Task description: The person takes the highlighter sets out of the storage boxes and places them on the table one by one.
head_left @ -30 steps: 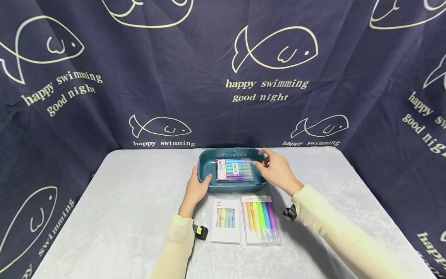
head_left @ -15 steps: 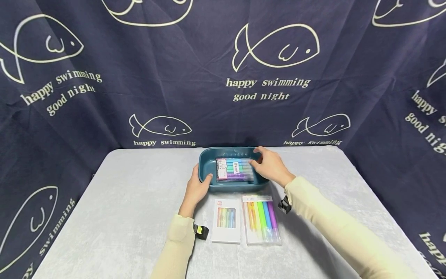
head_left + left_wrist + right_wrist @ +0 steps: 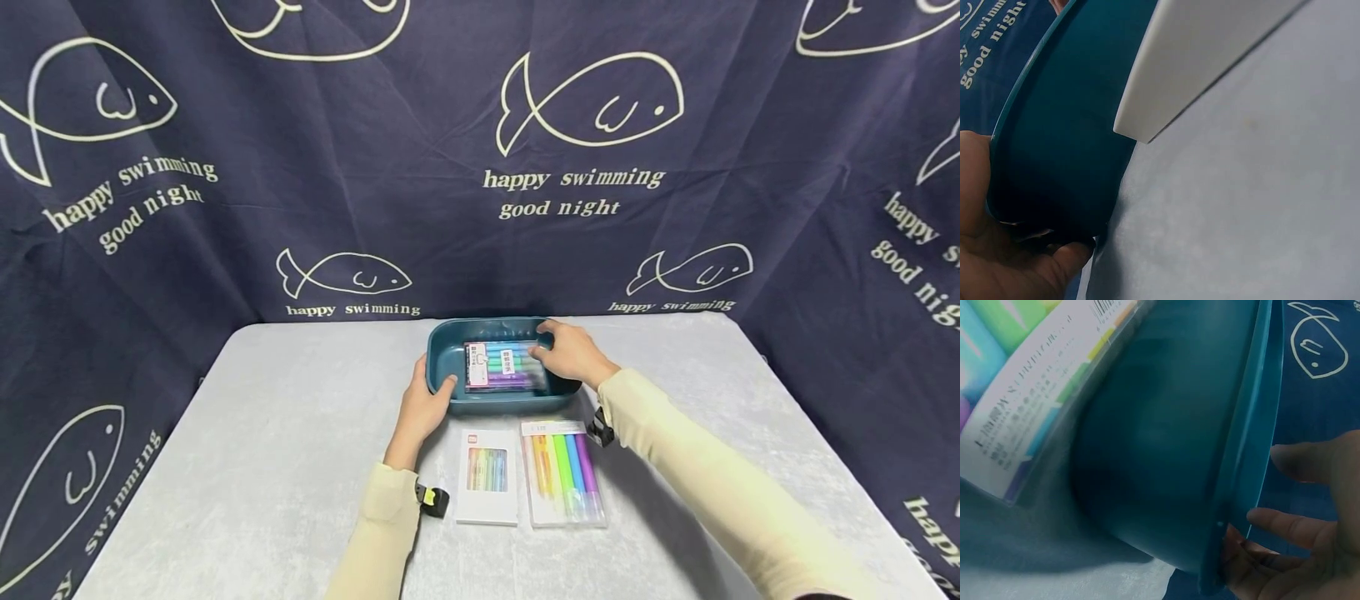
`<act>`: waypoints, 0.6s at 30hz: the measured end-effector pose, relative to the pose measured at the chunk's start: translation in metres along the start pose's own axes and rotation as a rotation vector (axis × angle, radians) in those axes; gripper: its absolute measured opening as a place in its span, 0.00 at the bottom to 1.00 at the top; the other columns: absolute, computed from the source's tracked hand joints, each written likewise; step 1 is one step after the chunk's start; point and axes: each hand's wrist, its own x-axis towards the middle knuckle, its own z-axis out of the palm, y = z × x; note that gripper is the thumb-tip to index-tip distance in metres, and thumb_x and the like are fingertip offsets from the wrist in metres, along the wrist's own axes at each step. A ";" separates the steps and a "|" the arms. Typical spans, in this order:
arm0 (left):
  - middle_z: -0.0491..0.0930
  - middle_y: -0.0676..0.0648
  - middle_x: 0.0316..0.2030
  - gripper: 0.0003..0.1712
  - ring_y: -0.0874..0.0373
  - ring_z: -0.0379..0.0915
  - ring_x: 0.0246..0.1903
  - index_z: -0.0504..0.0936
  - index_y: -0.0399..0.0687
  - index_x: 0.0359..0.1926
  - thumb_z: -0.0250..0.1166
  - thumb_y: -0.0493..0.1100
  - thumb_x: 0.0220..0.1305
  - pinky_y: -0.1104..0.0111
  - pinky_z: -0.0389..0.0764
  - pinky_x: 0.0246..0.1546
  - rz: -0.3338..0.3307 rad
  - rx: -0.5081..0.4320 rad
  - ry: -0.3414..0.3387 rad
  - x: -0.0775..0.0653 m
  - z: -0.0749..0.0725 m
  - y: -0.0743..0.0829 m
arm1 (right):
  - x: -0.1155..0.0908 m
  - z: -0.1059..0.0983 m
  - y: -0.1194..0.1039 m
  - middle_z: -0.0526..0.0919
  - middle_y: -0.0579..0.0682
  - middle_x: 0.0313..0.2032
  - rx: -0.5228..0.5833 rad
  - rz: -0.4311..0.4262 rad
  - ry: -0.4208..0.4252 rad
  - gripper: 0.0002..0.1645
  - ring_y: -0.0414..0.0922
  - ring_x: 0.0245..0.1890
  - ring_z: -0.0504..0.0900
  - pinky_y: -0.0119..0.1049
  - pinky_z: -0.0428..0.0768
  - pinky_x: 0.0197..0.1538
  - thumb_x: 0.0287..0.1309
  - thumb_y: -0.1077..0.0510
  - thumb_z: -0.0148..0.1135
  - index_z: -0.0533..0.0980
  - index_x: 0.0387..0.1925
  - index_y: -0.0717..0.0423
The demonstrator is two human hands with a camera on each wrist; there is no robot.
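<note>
In the head view a dark teal plastic basin (image 3: pixel 510 407) stands near the table's far edge. A clear pack of coloured pens (image 3: pixel 513 364) with white labels lies flat inside it. My left hand (image 3: pixel 424 408) grips the basin's left end, its thumb over the rim. Reaching over the right end, my right hand (image 3: pixel 572 354) has its thumb and fingers spread, the thumb tip right at the pack's right end. The right wrist view shows a gap between thumb (image 3: pixel 1297 461) and fingers, with some fingers partly hidden by the rim.
In front of the basin lie a white box (image 3: pixel 486 504) with a picture of pens and a clear case of thick coloured markers (image 3: pixel 566 475), side by side on the grey table (image 3: pixel 300 467). A dark blue fish-print curtain (image 3: pixel 450 208) hangs right behind the table.
My right hand has moved left from the basin's right rim, further over the inside toward the pen pack. My left hand and the basin have stayed in place.
</note>
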 end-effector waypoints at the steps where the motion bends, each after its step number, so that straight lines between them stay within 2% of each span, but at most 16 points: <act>1: 0.65 0.35 0.73 0.40 0.35 0.62 0.72 0.56 0.47 0.77 0.60 0.50 0.70 0.42 0.64 0.73 0.001 0.000 0.001 0.000 0.000 0.000 | 0.002 0.001 0.000 0.81 0.66 0.59 -0.003 0.004 -0.013 0.33 0.64 0.62 0.77 0.57 0.74 0.67 0.66 0.47 0.60 0.71 0.66 0.63; 4: 0.65 0.35 0.73 0.40 0.35 0.62 0.72 0.56 0.47 0.77 0.60 0.50 0.70 0.42 0.64 0.72 0.002 0.003 0.002 0.000 -0.001 0.000 | 0.008 0.004 0.000 0.79 0.66 0.61 0.000 0.018 -0.046 0.35 0.65 0.64 0.75 0.57 0.73 0.68 0.67 0.47 0.59 0.69 0.68 0.63; 10: 0.64 0.35 0.74 0.41 0.36 0.61 0.73 0.56 0.48 0.78 0.60 0.51 0.70 0.42 0.63 0.73 -0.002 0.004 -0.005 0.000 0.000 -0.001 | 0.014 0.010 0.000 0.84 0.65 0.54 0.002 0.029 -0.080 0.34 0.64 0.61 0.78 0.57 0.74 0.67 0.67 0.48 0.59 0.69 0.68 0.64; 18: 0.65 0.35 0.73 0.40 0.36 0.63 0.72 0.56 0.48 0.77 0.60 0.51 0.69 0.43 0.64 0.72 0.006 0.003 0.003 0.001 0.001 -0.002 | 0.026 0.019 0.001 0.82 0.64 0.59 -0.048 0.031 -0.099 0.33 0.64 0.64 0.76 0.55 0.72 0.69 0.66 0.48 0.59 0.72 0.65 0.65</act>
